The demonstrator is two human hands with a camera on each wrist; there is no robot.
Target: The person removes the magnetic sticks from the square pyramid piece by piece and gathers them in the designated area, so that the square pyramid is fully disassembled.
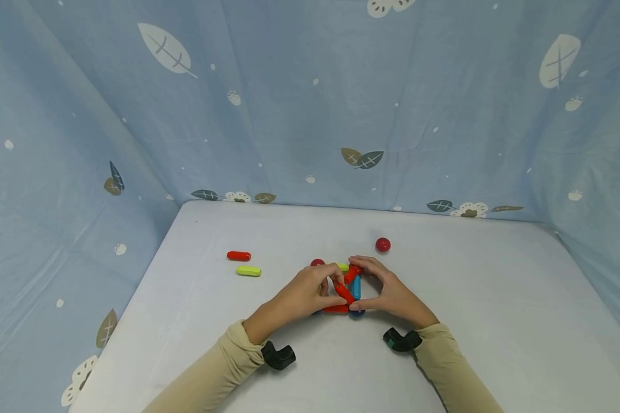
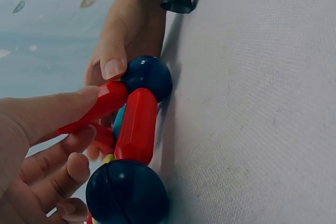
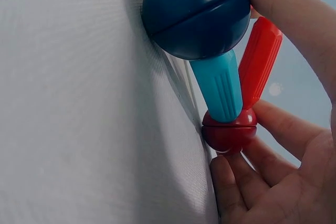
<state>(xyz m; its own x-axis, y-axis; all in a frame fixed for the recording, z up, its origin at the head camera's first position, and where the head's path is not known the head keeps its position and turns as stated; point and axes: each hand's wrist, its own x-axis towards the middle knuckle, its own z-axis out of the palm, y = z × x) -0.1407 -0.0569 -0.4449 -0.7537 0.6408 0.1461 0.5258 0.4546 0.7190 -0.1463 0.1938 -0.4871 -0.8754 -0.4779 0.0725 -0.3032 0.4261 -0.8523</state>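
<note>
Balls and rods form a joined ball-and-rod frame on the table. My left hand [image 1: 302,292] pinches a red rod [image 2: 109,99] between thumb and fingers, its end right at a dark blue ball [image 2: 148,77]. My right hand [image 1: 395,295] grips the frame's right side, thumb at that blue ball and fingers curled around a red ball [image 3: 229,136]. A light blue rod [image 3: 218,85] links these two balls. Another red rod [image 3: 261,59] slants up from the red ball. A red rod [image 2: 137,127] lies along the near side, reaching a second dark blue ball [image 2: 126,192].
Left of the frame lie a loose red rod [image 1: 239,256] and a yellow-green rod [image 1: 248,271]. A loose red ball [image 1: 383,245] sits behind my right hand. The white table [image 1: 496,287] meets a blue patterned curtain [image 1: 310,115] at the back and sides.
</note>
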